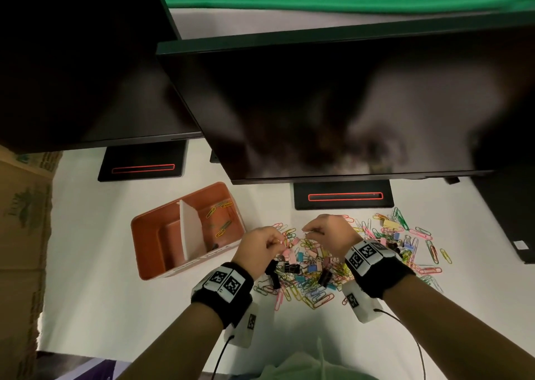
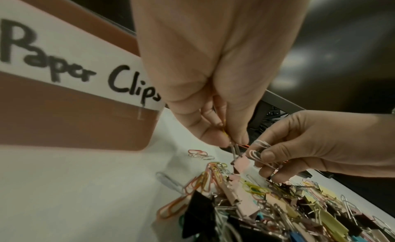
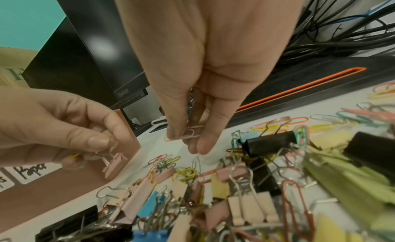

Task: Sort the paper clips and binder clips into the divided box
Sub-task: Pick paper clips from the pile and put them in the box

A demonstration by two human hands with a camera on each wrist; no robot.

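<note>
Both hands work above a pile (image 1: 333,264) of coloured wire paper clips and folded-metal binder clips on the white surface (image 1: 115,292). The left hand (image 1: 257,246) pinches the wire handles of a small pink binder clip (image 2: 240,162) between thumb and fingertips; the clip hangs just above the pile. The right hand (image 1: 330,232) pinches pale pink paper clips (image 3: 186,134) between thumb and curled fingers, close beside the left hand.

The box (image 1: 139,235) stands just left of the pile: orange-brown plastic with rounded corners, split by a white divider (image 1: 189,232). A few yellow, orange and green paper clips lie in its right compartment (image 1: 223,220); what the left one holds cannot be told.

Only the left wrist view shows the white label (image 2: 74,59) on the box's front wall, hand-lettered "Paper Clips", with the pink clip's open wire loops clear beside the right hand (image 2: 310,141). The right wrist view shows the pile closest: pink, yellow, blue and black binder clips (image 3: 269,142) with silver handles, tangled with looped red, green and yellow wire, and the left hand (image 3: 53,127) in front of the box. The head view alone shows two dark monitors (image 1: 318,104) on black stands with red slots behind the work, and a cardboard box (image 1: 20,220) at far left
</note>
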